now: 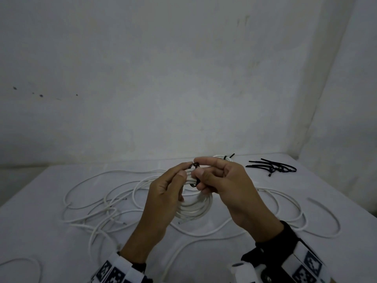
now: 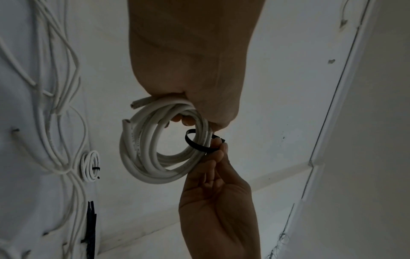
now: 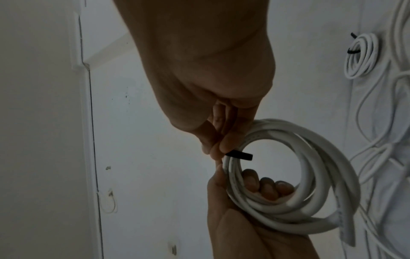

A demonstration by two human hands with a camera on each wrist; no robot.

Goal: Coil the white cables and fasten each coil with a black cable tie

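My left hand grips a coil of white cable above the table, fingers through its middle and thumb on top. A black cable tie is looped loosely round the coil's strands beside that grip. My right hand pinches the tie between thumb and forefinger. In the left wrist view the tie rings the coil with slack. In the right wrist view a short black end of the tie sticks out from the pinching fingers into the coil.
Loose white cables sprawl over the white table under and beside my hands. A tied coil lies at the far edge, and spare black ties lie at the far right. Walls close the back and right.
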